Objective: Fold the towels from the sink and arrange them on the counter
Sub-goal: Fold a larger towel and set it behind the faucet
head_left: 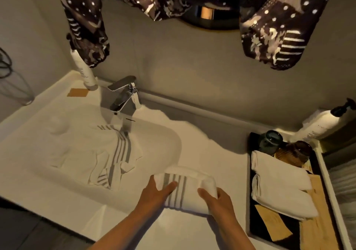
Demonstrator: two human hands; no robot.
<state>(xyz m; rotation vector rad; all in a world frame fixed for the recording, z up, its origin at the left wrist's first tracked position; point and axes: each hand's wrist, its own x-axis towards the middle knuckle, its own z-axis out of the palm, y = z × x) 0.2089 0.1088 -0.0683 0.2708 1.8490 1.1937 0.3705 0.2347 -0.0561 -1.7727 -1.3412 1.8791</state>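
Observation:
A white towel with grey stripes [186, 190] lies folded into a narrow block on the white counter [215, 153], right of the sink. My left hand [156, 194] grips its left end, thumb under a raised corner. My right hand [217, 201] holds its right end, where a fold is lifted. A second striped white towel [107, 153] lies crumpled in the sink basin [158, 134] under the faucet. Two folded plain white towels [281, 184] lie on a black tray at the right.
A chrome faucet [125, 95] stands behind the sink, with a white tube [84, 70] at the back left. The black tray [254, 222] also carries two dark glasses [285, 145] and paper cards. A pump bottle [323, 122] stands behind it. Patterned fabric hangs overhead.

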